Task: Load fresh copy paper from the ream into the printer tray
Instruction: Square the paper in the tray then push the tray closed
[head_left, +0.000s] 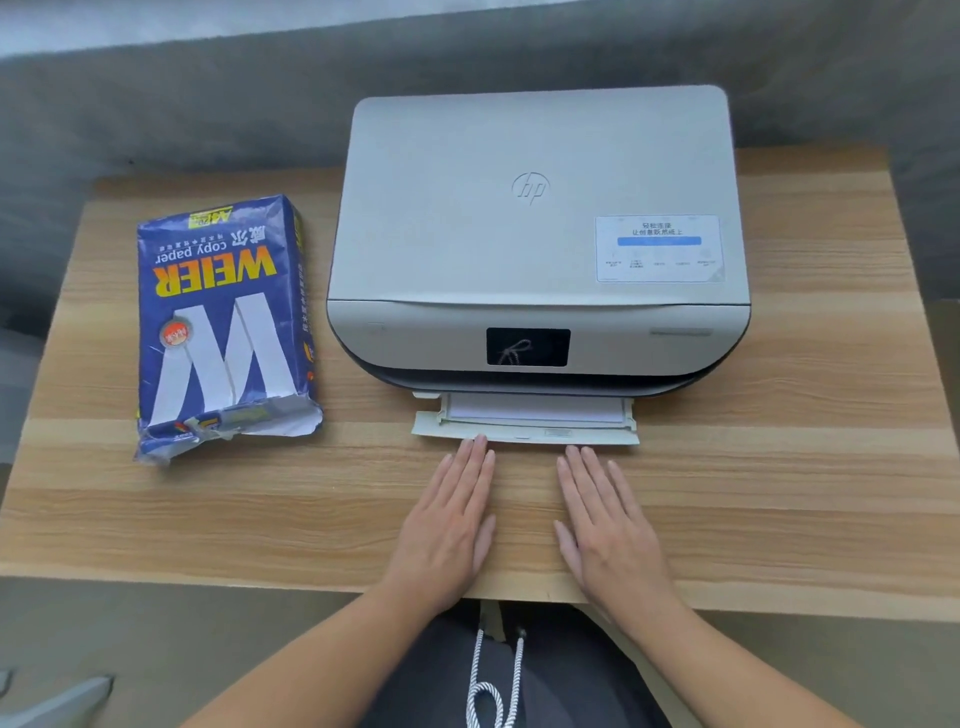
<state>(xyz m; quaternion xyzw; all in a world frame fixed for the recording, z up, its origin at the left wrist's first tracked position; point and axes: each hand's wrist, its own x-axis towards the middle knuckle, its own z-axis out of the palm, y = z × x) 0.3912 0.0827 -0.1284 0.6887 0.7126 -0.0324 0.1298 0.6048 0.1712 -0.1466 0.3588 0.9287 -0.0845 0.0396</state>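
A white printer (535, 234) sits on the wooden table (779, 493), right of centre. Its paper tray (524, 434) sticks out a little at the front, with white sheets (535, 407) lying in it. To the left lies the blue ream of copy paper (223, 322), its wrapper torn at the near end. My left hand (449, 525) rests flat on the table, its fingertips touching the tray's front edge. My right hand (605, 525) lies flat beside it, just short of the tray. Both hands hold nothing.
A grey sofa or cushion (208, 104) runs behind the table. The table's near edge (260, 577) is close to my body. Bare wood lies between the ream and the printer and to the printer's right.
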